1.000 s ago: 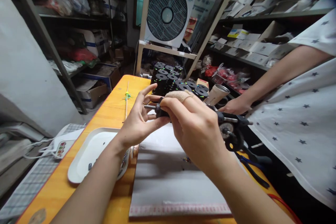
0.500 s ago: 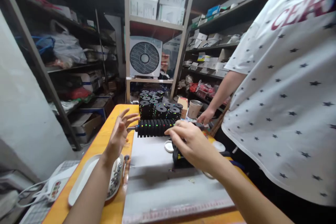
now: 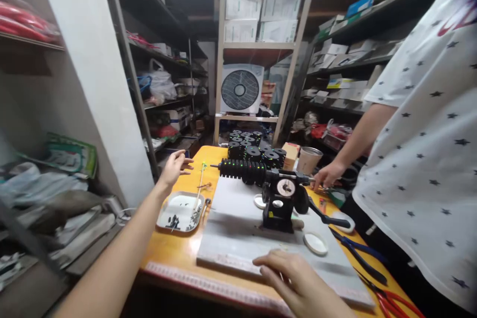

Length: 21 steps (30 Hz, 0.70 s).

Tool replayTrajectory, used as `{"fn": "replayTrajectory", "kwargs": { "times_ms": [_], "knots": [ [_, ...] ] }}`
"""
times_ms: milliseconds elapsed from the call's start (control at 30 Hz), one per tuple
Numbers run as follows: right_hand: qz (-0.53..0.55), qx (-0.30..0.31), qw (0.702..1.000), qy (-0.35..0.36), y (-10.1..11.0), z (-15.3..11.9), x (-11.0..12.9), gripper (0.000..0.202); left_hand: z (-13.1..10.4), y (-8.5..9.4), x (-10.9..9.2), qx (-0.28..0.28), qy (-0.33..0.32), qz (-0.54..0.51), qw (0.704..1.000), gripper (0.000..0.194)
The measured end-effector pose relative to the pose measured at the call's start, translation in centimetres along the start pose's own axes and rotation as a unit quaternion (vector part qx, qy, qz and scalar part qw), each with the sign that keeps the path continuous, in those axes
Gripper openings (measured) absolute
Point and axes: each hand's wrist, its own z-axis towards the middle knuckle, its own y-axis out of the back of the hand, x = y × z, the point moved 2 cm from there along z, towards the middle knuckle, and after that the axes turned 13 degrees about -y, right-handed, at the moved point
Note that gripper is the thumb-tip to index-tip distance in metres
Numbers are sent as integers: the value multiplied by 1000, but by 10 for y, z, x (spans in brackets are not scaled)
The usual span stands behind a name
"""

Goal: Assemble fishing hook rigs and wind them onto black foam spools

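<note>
Far left, the left hand (image 3: 175,171) hangs in the air with its fingers loosely apart, nothing in them. It's near the tip of the machine's shaft (image 3: 214,165) but not on it. Below it there's a white tray (image 3: 165,212) with small dark bits (image 3: 174,221) left in it, so I'd say the parts aren't used up.

Next along is the black ribbed roll (image 3: 242,170), sitting on the shaft above the white board (image 3: 231,238). It has a row of coloured dots along it and ribs over the length I can see, so that one looks pretty well built up to me. It isn't off the shaft though, and I can't tell if anything on it needs fixing. Just behind it are stacks of black discs (image 3: 255,149) that look like the same sort of thing, so probably a good few are done.

The black machine (image 3: 279,213) comes next, with nobody's fingers on its crank (image 3: 331,219). The right hand (image 3: 290,276) is down at the board's near edge, half curled and seemingly empty; can't tell if it's touching. Further right, another person's hand (image 3: 328,176) is by the shaft's other end.
</note>
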Motion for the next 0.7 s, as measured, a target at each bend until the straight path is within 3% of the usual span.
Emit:
{"fn": "replayTrajectory", "kwargs": {
  "times_ms": [100, 167, 300, 433, 567, 700],
  "knots": [
    [16, 37, 999, 1, -18, -9, -11, 26, -4, 13, 17, 35, 67, 118, 990, 31],
    [23, 54, 998, 7, -23, -7, -12, 26, -5, 12, 31, 68, 103, 181, 976, 31],
    [26, 60, 998, 6, -22, 8, -3, 27, 1, -6, 55, 121, 123, 271, 947, 32],
    [3, 73, 997, 1, -17, 27, 9, 24, 16, -31, 70, 174, 79, 318, 929, 33],
    [-34, 78, 996, 4, -20, 60, 20, 25, 24, -50, 81, 261, 47, 325, 908, 32],
    [-69, 80, 994, 31, -41, 117, 30, 23, 19, -57, 92, 301, 52, 318, 897, 31]
  ]
}}
